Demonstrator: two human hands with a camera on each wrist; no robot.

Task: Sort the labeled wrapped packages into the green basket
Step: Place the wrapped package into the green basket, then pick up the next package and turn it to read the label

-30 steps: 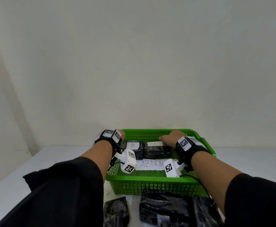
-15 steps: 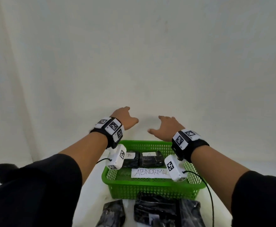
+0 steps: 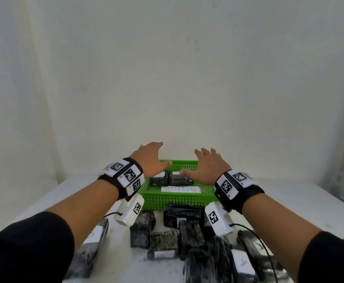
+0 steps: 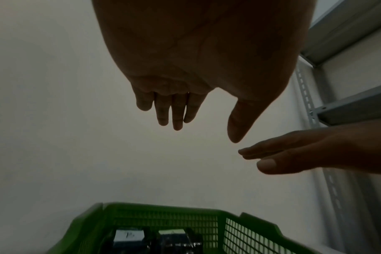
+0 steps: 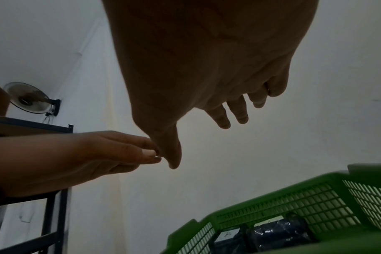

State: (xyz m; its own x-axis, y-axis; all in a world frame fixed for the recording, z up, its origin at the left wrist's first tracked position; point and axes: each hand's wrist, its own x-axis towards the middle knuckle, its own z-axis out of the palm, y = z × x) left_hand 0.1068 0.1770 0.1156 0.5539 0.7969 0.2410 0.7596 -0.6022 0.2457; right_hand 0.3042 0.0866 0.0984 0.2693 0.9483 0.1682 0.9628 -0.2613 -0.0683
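Note:
The green basket (image 3: 177,200) stands at the far middle of the table. Two black wrapped packages (image 3: 172,180) with white labels lie at its back, above a paper sign (image 3: 181,189) reading ABNORMAL. Both hands hover in the air above the basket, empty, fingers spread. My left hand (image 3: 149,158) is over its left side, my right hand (image 3: 206,167) over its right. The left wrist view shows my left hand (image 4: 185,110) above the basket (image 4: 163,221). The right wrist view shows my right hand (image 5: 218,120) likewise above the basket (image 5: 294,197).
Several black wrapped packages (image 3: 163,244), some with white labels, lie on the white table (image 3: 301,203) in front of the basket. A pale wall stands close behind. A metal shelf (image 4: 346,103) is at the right, and a wall fan (image 5: 28,100) hangs beside a dark rack at the left.
Both hands left the packages in the basket, rose, then came down a little and back toward me. The head view tilted down, bringing the packages on the table into sight.

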